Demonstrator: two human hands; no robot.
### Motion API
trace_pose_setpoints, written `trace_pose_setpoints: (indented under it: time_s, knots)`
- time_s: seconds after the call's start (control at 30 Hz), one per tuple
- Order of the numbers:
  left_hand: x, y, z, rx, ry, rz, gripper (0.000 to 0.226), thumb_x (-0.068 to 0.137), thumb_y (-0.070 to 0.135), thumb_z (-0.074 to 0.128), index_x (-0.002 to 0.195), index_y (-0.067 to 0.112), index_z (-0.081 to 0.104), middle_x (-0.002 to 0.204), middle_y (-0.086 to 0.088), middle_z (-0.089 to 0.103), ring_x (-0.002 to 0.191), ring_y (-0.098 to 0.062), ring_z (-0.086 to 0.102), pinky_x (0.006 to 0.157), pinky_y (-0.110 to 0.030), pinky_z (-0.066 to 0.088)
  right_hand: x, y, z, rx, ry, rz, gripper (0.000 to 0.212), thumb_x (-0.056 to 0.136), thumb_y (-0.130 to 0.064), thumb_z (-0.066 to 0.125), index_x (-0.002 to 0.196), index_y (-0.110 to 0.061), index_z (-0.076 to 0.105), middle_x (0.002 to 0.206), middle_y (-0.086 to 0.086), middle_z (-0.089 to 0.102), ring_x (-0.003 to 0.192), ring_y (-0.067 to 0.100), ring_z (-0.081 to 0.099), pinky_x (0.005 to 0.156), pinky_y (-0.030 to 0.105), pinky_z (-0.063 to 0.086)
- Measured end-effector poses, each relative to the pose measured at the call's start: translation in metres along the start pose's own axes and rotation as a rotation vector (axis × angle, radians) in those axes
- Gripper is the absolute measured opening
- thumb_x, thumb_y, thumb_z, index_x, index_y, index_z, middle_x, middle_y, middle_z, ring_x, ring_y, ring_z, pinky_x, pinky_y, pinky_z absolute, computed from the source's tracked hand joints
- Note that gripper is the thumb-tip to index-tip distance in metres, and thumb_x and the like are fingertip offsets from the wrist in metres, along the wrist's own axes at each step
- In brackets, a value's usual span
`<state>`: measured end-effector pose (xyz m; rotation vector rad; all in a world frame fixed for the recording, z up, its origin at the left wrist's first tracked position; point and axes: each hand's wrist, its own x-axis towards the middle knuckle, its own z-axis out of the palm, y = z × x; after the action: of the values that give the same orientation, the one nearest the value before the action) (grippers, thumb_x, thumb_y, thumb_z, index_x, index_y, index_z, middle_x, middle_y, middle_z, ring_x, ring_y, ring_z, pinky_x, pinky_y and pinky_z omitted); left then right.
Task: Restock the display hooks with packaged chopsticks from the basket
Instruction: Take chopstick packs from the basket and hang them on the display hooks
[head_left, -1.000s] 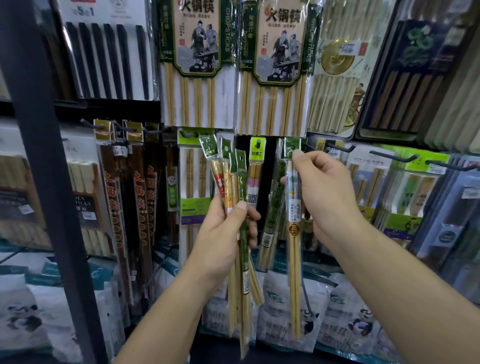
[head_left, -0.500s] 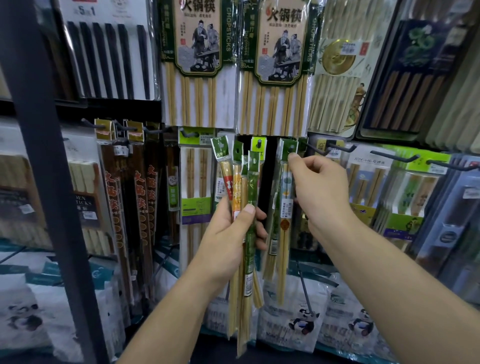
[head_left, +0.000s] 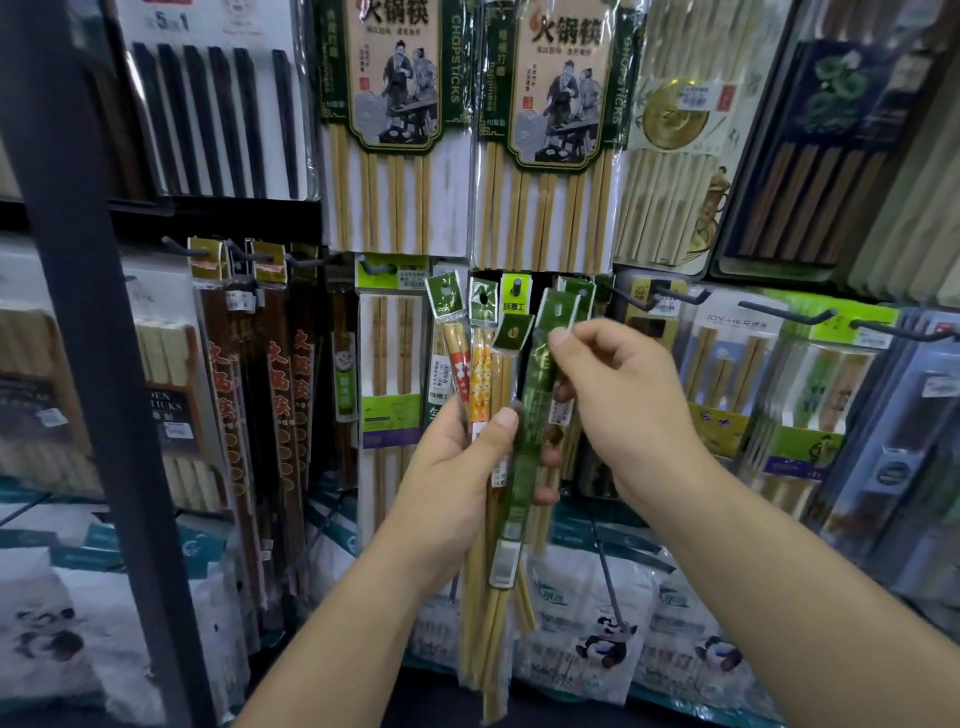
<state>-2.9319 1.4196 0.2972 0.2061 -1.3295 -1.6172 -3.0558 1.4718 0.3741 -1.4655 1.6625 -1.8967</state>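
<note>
Your left hand (head_left: 452, 467) is raised in front of the rack. Its fingers (head_left: 549, 459) are curled round the middle of a bundle of chopstick packs (head_left: 498, 467), with the thumb pressed across the front. The bundle stands almost upright, its headers fanned apart at the top and its lower ends hanging below your wrist. From left to right you hold a red-patterned pack (head_left: 456, 358), a yellow-patterned pack (head_left: 480, 374), a plain bamboo pack (head_left: 503, 384) and a green pack (head_left: 535, 405). Your right hand (head_left: 628, 405) is just beside the bundle on its right, fingers curled, with thumb and forefinger pinching the green pack just below its header. Directly behind the bundle a lime-headed pack (head_left: 515, 296) hangs on the rack. To the right, dark display hooks (head_left: 660, 297) jut out with more packs hanging on them. Above are two large bamboo chopstick sets (head_left: 395, 156) with green-edged labels, and a set of black chopsticks (head_left: 218, 114) hangs at upper left. Long dark brown packs (head_left: 283, 415) with red characters hang to the left, beside a dark metal post (head_left: 78, 364). Panda-printed bags (head_left: 597, 639) lie along the bottom shelf.
</note>
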Motion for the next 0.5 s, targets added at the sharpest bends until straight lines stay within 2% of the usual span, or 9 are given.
trace_pose_setpoints:
  time_s: [0.07, 0.13, 0.27, 0.4, 0.5]
  knots:
    - [0.002, -0.002, -0.004, 0.114, 0.080, 0.024, 0.014, 0.106, 0.020, 0.055, 0.109, 0.021, 0.069, 0.100, 0.003, 0.077, 0.093, -0.010, 0.073, 0.073, -0.025, 0.059, 0.009, 0.000, -0.005, 0.027, 0.067, 0.022, 0.026, 0.102, -0.028, 0.059, 0.081, -0.017, 0.070, 0.058, -0.007, 0.054, 0.050, 0.003, 0.048, 0.045, 0.015, 0.042]
    - [0.003, -0.003, -0.007, 0.179, 0.111, 0.035, 0.013, 0.107, 0.019, 0.052, 0.109, 0.019, 0.065, 0.091, 0.010, 0.075, 0.087, -0.004, 0.071, 0.068, -0.018, 0.056, 0.017, -0.001, -0.007, 0.041, 0.093, 0.052, 0.028, 0.103, -0.028, 0.057, 0.083, -0.013, 0.069, 0.058, -0.002, 0.052, 0.046, 0.006, 0.043, 0.041, 0.017, 0.035]
    - [0.005, -0.002, -0.007, 0.113, 0.128, 0.027, 0.012, 0.107, 0.016, 0.052, 0.109, 0.014, 0.063, 0.087, 0.003, 0.068, 0.077, -0.010, 0.066, 0.067, -0.027, 0.059, 0.023, 0.000, -0.007, -0.010, 0.103, 0.048, 0.032, 0.103, -0.030, 0.057, 0.084, -0.006, 0.065, 0.065, 0.008, 0.047, 0.049, 0.012, 0.039, 0.041, 0.017, 0.034]
    - [0.005, -0.003, -0.006, 0.089, 0.130, 0.033, 0.012, 0.106, 0.018, 0.054, 0.110, 0.015, 0.065, 0.088, -0.001, 0.064, 0.075, -0.013, 0.064, 0.064, -0.031, 0.059, 0.025, 0.004, -0.006, -0.035, 0.108, 0.041, 0.036, 0.102, -0.033, 0.057, 0.073, -0.010, 0.060, 0.058, 0.000, 0.040, 0.050, 0.012, 0.035, 0.053, 0.024, 0.038]
    - [0.005, -0.003, -0.006, 0.110, 0.112, 0.036, 0.012, 0.106, 0.019, 0.055, 0.109, 0.019, 0.067, 0.088, -0.001, 0.062, 0.075, -0.014, 0.062, 0.062, -0.030, 0.058, 0.026, 0.007, -0.006, -0.042, 0.125, 0.043, 0.039, 0.102, -0.031, 0.058, 0.070, -0.009, 0.056, 0.052, -0.005, 0.037, 0.049, 0.011, 0.033, 0.071, 0.027, 0.047]
